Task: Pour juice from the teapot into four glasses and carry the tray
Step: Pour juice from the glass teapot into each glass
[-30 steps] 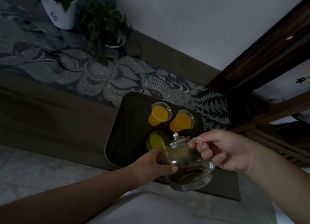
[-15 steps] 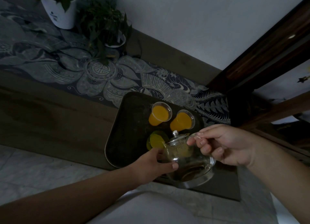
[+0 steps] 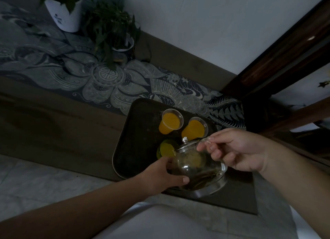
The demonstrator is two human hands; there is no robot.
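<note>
A clear glass teapot (image 3: 198,167) is held low in the centre of the frame, tilted with its spout toward the left. Its handle is pinched by the right hand (image 3: 237,151), and its body is cupped by the curled fingers of the left hand (image 3: 160,176). The spout is held over a third glass (image 3: 165,148) on the dark tray (image 3: 137,131). Above it, two juice-filled glasses (image 3: 171,120) are seen side by side. Potted plants (image 3: 107,26) are seen at upper left.

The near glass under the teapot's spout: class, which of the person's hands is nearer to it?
Left. The left hand cups the teapot just below the near glass; the right hand holds the handle, farther right.
</note>
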